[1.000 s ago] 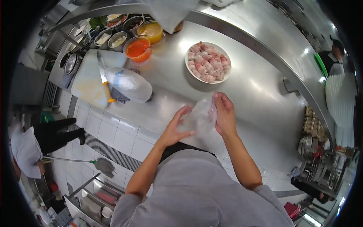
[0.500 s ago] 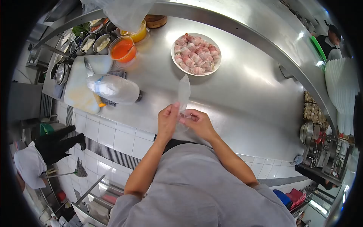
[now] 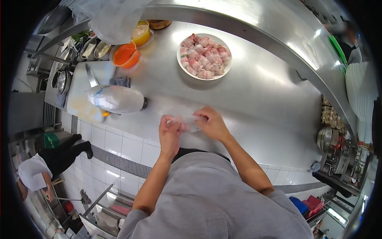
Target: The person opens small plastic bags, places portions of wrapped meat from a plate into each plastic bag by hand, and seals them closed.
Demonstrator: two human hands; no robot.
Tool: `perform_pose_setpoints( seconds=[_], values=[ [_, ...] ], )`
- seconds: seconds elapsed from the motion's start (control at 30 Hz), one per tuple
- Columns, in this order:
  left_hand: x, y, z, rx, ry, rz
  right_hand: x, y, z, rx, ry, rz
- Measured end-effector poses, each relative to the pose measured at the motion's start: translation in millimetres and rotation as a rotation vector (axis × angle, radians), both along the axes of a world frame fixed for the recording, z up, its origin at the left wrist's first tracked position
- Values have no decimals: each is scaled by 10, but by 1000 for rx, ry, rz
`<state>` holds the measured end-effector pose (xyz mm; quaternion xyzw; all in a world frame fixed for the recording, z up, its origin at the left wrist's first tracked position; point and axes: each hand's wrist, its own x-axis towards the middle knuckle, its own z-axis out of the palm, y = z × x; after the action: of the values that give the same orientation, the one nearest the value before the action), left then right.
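Observation:
Between my two hands a thin translucent plastic piece [image 3: 191,124] is stretched low over the steel counter [image 3: 254,103]. My left hand [image 3: 170,129] pinches its left end, and my right hand [image 3: 211,122] grips the other end with curled fingers. Beyond them stands a white plate [image 3: 180,65] heaped with meat rolls wrapped in bacon [image 3: 205,55]. To the left, a bulging plastic bag [image 3: 117,98] lies partly on a white cutting board [image 3: 81,99], across a knife [image 3: 91,75]. The plastic's exact shape is blurred.
Orange sauce [image 3: 126,55] and a yellow container [image 3: 142,34] stand at the back left near metal bowls [image 3: 102,49]. A steel shelf edge [image 3: 246,30] arches overhead. One person with a mop [image 3: 34,171] is at lower left, another [image 3: 350,44] at upper right.
The plastic piece, upright before, is now pulled sideways between my hands. My left hand has moved slightly left and my right hand slightly right and up. The person at lower left has shifted.

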<state>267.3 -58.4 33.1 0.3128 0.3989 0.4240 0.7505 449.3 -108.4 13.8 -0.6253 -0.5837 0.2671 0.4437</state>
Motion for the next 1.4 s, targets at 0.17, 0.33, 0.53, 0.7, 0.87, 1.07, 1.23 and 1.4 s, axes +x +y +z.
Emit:
perform_pose_setpoints(
  seconds=[0.17, 0.33, 0.53, 0.7, 0.87, 1.07, 1.23, 1.4],
  values=[
    [-65, -2, -34, 7, -181, -357, 324, 145, 74, -658, 1118, -91],
    [143, 165, -360, 212, -179, -55, 281, 253, 140, -681, 1364, -201],
    [242, 283, -336, 855, 892, -238, 340, 321, -25, -545, 1091, 26],
    [255, 345, -423, 790, 796, -232, 397, 447, -146, -467, 748, -47],
    [-77, 332, -390, 737, 884, -317, 1132, 747, -468, -469, 261, -650],
    [-541, 278, -431, 623, 900, -262, 1309, 1033, -507, -454, 771, -491],
    [-855, 269, -464, 338, 1161, 238, 1307, 1118, -736, -328, 843, -456],
    [-810, 727, -559, 472, 1151, 502, 1252, 1146, -658, -235, 895, -457]
  ],
)
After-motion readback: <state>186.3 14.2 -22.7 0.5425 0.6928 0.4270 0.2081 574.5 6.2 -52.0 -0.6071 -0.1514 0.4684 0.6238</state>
